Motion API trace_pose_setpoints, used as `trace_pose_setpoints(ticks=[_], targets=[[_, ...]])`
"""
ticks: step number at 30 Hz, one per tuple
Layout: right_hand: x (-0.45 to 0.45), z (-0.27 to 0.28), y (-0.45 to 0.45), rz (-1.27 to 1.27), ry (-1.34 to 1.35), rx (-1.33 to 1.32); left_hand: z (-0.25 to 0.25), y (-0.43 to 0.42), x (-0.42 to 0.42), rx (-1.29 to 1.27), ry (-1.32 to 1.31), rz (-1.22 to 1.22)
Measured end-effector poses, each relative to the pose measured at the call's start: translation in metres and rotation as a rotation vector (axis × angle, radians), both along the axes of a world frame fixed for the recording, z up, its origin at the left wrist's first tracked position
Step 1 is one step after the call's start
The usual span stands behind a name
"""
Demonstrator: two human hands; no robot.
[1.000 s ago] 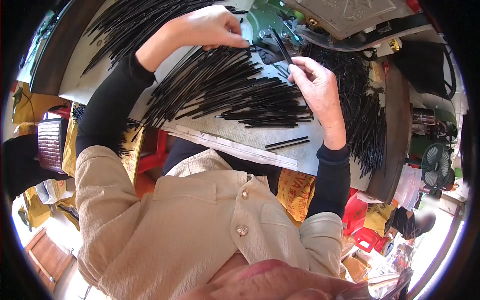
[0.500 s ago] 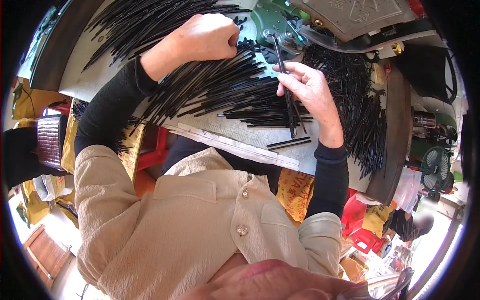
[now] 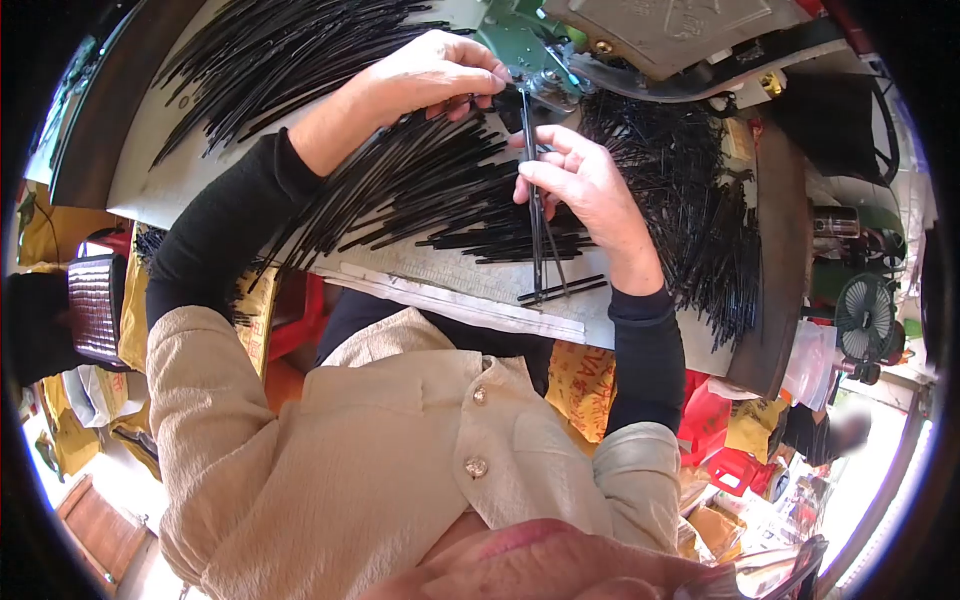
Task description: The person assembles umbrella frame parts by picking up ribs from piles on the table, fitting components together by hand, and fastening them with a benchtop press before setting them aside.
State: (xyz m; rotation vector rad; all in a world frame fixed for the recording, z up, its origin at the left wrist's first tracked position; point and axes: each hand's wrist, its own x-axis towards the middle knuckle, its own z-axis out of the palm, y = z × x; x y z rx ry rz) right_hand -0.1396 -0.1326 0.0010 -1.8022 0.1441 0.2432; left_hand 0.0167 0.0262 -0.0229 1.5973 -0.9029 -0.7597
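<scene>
Black sticks (image 3: pixel 538 235): slender, at least two, passing through the right hand's grip; the upper end rises past the fingers to the left fingertips, the lower ends splay out below, above the short loose pieces (image 3: pixel 590 284).
Right hand (image 3: pixel 592 195): thumb and fingers pinching the sticks partway along, forearm reaching forward, fingers pointing inward.
Left hand (image 3: pixel 430 78): back upward, arm angled across the spread rods (image 3: pixel 340 195), thumb and index drawn together just beside the sticks' upper end; whether they pinch anything, I cannot tell.
Green machine (image 3: pixel 503 42): just beyond the left fingertips.
Dark tangle (image 3: pixel 668 185): on the table (image 3: pixel 445 264), right of the right hand.
</scene>
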Motion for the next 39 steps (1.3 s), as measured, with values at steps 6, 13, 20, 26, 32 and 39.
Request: trace_pose_setpoints(ticks=[6,13,20,26,32,39], targets=[[0.001,-0.002,-0.004,-0.032,0.0,0.062,0.0,-0.007,-0.011,-0.099,0.144,0.037],[0.002,-0.003,-0.005,-0.053,-0.024,0.143,0.003,-0.01,-0.016,-0.128,0.206,0.072],[0.002,-0.002,-0.007,-0.054,-0.027,0.208,0.001,-0.015,-0.016,-0.176,0.106,0.07],[0.003,-0.001,-0.008,-0.082,-0.046,0.233,0.002,-0.021,-0.013,-0.147,-0.01,0.082],[0.008,-0.004,-0.011,-0.126,-0.075,0.238,0.006,-0.032,-0.011,-0.159,-0.073,0.105],[0.008,-0.003,-0.013,-0.129,-0.065,0.232,0.002,-0.037,-0.007,-0.161,-0.061,0.083]])
